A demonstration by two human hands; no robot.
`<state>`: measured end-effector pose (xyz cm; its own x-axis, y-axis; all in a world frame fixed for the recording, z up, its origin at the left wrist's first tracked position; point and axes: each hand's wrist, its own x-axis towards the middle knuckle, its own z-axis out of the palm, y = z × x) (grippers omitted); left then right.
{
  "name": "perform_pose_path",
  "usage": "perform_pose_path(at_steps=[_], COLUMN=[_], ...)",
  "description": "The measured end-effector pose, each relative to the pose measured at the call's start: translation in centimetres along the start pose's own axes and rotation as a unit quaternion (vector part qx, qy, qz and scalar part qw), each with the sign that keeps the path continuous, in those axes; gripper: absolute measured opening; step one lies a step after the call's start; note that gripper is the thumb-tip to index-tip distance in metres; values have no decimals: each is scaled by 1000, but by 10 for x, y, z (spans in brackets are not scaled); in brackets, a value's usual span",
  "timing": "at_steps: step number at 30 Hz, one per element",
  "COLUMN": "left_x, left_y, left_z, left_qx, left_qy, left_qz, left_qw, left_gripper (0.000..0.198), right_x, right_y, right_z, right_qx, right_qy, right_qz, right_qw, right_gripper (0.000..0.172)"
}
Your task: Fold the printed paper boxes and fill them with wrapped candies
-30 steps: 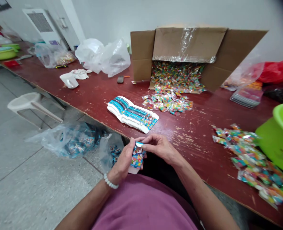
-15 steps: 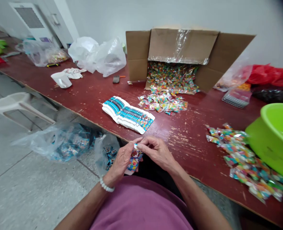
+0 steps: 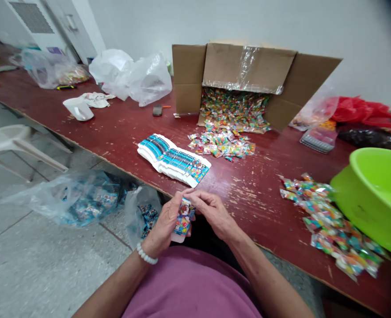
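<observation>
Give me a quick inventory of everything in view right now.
table: one, dark red, in front of the person
cardboard box: one, brown, open, at the table's far side
candy packets: many, multicoloured, in and spilling from the box, plus a pile at right
card stack: one, blue and white, mid-table
basin: one, lime green, at the table's right end
plastic bags: white and clear, far side of the table
stool: one, white, on the floor at left
card bags: two, clear, holding blue cards, on the floor
printed card: one, blue and white, in the hands
left hand: one, holding the card, beaded bracelet on the wrist
right hand: one, fingers on the card's top
</observation>
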<state>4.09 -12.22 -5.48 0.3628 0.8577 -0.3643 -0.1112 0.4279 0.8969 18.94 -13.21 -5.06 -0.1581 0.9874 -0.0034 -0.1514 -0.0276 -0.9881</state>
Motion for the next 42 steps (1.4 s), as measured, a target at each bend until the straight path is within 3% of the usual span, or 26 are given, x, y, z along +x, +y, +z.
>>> perform_pose_path(at_steps=[3, 7, 9, 11, 13, 16, 19, 21, 23, 25, 28, 30, 33, 36, 39, 42], left_x=[1, 0, -2, -3, -3, -3, -5, -8, -9, -10, -8, -6, -3, -1, -2, -6], left_y=[-3, -11, -17, -26, -35, -44, -38, -27, -16, -9, -6, -6, -4, 3, 9, 12], left_z=[4, 1, -4, -12, -22, -45, -74, -93, -108, -116, -117, -110, -92, -67, -44, -31], left_qx=[-61, -95, -113, -126, -121, -63, 38, 105, 189, 285, 352, 307, 176, 105, 106, 123], left_qy=[30, 29, 15, 6, -5, -24, -20, -35, -90, -153, -197, -197, -152, -113, -123, -149], left_qz=[-5, -34, -52, -67, -86, -114, -107, -104, -125, -168, -229, -222, -165, -125, -78, -59], left_qw=[998, 995, 992, 990, 989, 991, 993, 988, 970, 931, 886, 904, 958, 980, 984, 979], left_gripper=[72, 59, 56, 52, 51, 49, 42, 41, 40, 38, 29, 29, 40, 44, 41, 38], right_x=[-6, 8, 33, 67, 104, 146, 160, 157, 148, 137, 115, 96, 64, 34, 13, 4], right_y=[15, 24, 19, 12, 6, 5, 13, 19, 23, 25, 26, 23, 14, 2, -5, -7], right_z=[6, -14, -39, -68, -94, -117, -124, -125, -129, -134, -141, -139, -118, -83, -52, -38], right_qx=[-94, -221, -304, -416, -455, -490, -508, -510, -503, -487, -436, -391, -248, -118, -135, -232], right_qy=[48, 10, 48, 153, 206, 237, 243, 251, 258, 262, 255, 245, 225, 133, 11, -30], right_qz=[-55, -110, -115, -74, -46, -24, -1, 11, 12, 7, 3, -3, 2, 50, 34, -39], right_qw=[993, 969, 945, 893, 865, 839, 826, 823, 824, 833, 863, 887, 942, 983, 990, 972], right_gripper=[27, 25, 27, 30, 34, 36, 36, 34, 31, 30, 28, 31, 39, 37, 25, 16])
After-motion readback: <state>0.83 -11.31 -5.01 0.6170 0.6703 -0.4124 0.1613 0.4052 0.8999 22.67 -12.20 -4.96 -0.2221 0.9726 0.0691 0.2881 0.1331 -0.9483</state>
